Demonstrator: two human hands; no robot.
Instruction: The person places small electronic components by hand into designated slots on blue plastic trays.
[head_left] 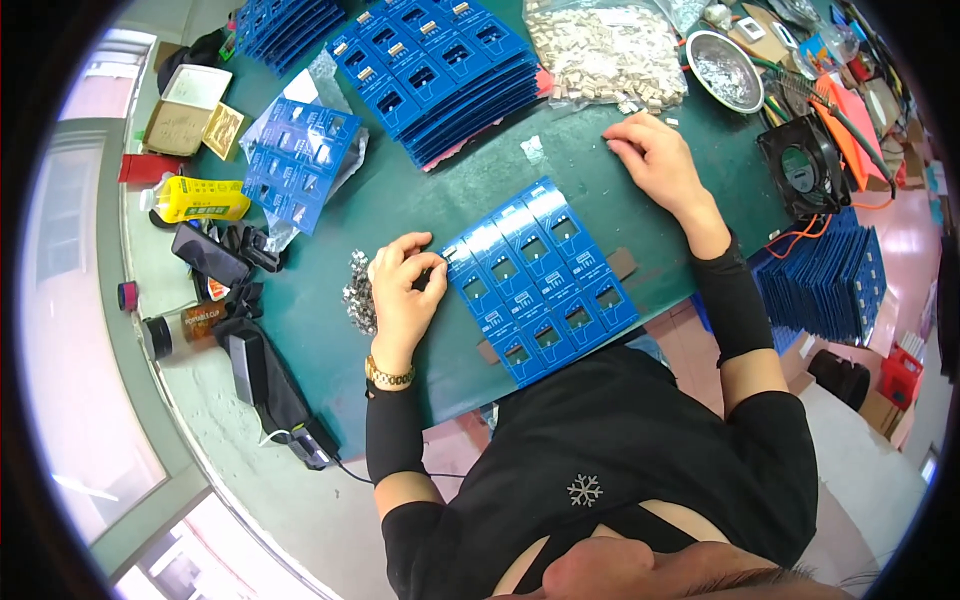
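Observation:
A blue circuit board panel [545,285] with rows of cut-outs lies tilted at the front edge of the green table, close to my body. My left hand [405,290] is beside its upper left corner, thumb and forefinger curled together; whatever they pinch is too small to make out. A heap of small metallic parts [360,295] sits against that hand's outer side. Farther right, my right hand [655,165] hovers below a clear bag of cream-coloured connectors [605,50], its fingertips drawn together. Any part between them cannot be made out. Loose connectors [648,100] lie at the bag's lower edge.
Stacked blue panels [435,80] stand at the back, and another panel [300,160] lies on plastic wrap at left. A metal bowl [725,72] and black fan [805,165] are at right. A yellow bottle [205,199] and phone [210,253] line the left side.

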